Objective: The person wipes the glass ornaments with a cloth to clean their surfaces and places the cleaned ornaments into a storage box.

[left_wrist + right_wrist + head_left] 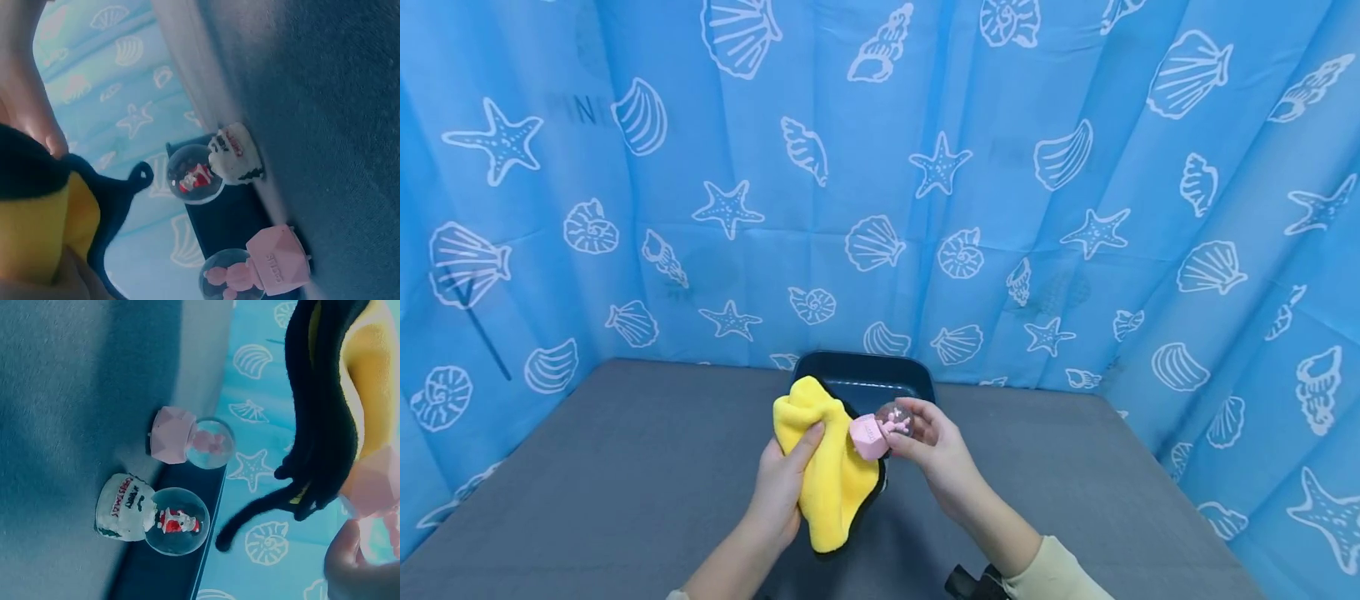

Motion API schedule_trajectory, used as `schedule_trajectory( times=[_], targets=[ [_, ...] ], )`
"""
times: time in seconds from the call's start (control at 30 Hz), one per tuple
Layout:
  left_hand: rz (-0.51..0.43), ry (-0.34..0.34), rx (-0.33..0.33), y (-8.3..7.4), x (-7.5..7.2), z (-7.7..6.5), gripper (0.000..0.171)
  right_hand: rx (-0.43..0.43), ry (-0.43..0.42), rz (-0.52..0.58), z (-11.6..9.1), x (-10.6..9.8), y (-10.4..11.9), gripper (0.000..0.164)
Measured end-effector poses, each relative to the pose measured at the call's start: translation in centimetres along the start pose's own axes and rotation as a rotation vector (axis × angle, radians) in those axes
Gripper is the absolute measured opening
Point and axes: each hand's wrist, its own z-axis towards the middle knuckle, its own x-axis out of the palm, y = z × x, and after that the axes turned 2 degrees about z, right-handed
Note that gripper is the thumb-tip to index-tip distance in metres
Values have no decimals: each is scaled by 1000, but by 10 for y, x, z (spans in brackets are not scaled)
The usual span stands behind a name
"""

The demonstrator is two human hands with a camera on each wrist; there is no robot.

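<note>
My left hand point(781, 490) grips the yellow cloth point(829, 492), thumb in front; my right hand point(942, 457) pinches the pink snow globe point(868, 437) by its dome, close beside the cloth. I judge this is wiping; next calls for turning the globe gently, without slipping.

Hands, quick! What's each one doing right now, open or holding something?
Left hand: closed, holding a yellow cloth.
Right hand: closed, holding a pink snow globe.
</note>
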Motion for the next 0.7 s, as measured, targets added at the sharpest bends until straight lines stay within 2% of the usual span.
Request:
schedule_trajectory(
  times=[0.07,0.2,0.3,0.4,0.5,0.7],
  targets=[
    [-14,33,-23,-2,-1,0,64,2,29,31,1,-2,1,50],
    [-33,151,-60,-2,3,0,71,8,66,130,2,-3,4,53],
    [-36,199,-44,0,9,-1,71,25,107,214,2,0,5,56],
    [-28,178,4,2,12,-2,69,33,142,261,2,4,4,61],
    [-27,155,52,4,13,-2,62,63,143,267,3,8,1,63],
    [-17,125,42,7,7,-3,55,140,82,288,4,8,-3,57]
  ],
)
